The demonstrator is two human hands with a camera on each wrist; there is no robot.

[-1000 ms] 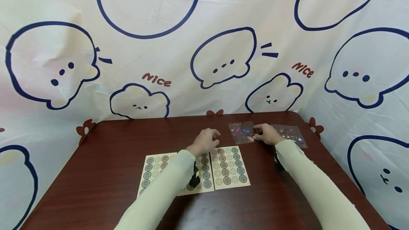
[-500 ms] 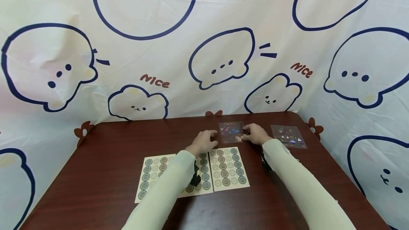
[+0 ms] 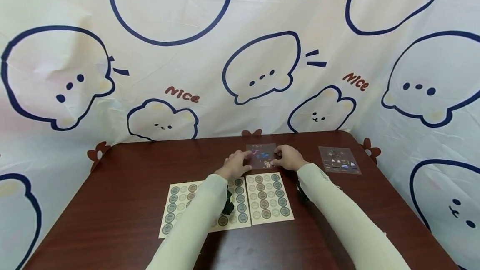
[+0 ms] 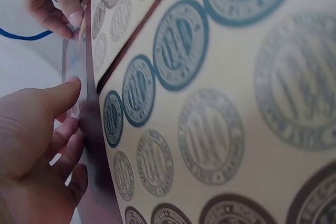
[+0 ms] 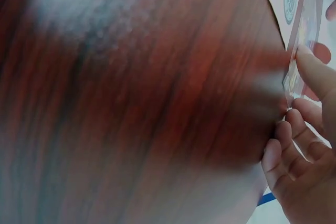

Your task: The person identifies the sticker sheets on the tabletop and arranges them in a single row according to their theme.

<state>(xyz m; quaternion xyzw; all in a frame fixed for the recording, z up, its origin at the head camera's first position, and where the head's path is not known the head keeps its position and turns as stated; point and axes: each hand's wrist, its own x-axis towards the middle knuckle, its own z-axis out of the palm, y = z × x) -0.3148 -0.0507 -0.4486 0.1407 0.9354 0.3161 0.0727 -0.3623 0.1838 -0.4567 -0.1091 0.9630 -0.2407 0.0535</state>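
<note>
Clear sheet [image 3: 256, 163] with colourful shapes [image 3: 263, 155], between left hand [image 3: 234, 166] and right hand [image 3: 290, 158]

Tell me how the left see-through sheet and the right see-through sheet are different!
The left sheet shows pink and blue bits; the right sheet shows whitish triangles.

The right hand holds the left sheet, but no hand touches the right sheet.

Both are see-through, with small shapes on them.

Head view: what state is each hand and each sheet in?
Clear plastic sheet with colourful shapes, pinched at its right edge
Right bare hand, pinching that edge
Left bare hand, fingers loosely curled by the opposite edge
Second clear plastic sheet, lying flat, untouched
Cream paper sheets with round prints, flat, partly hidden
</note>
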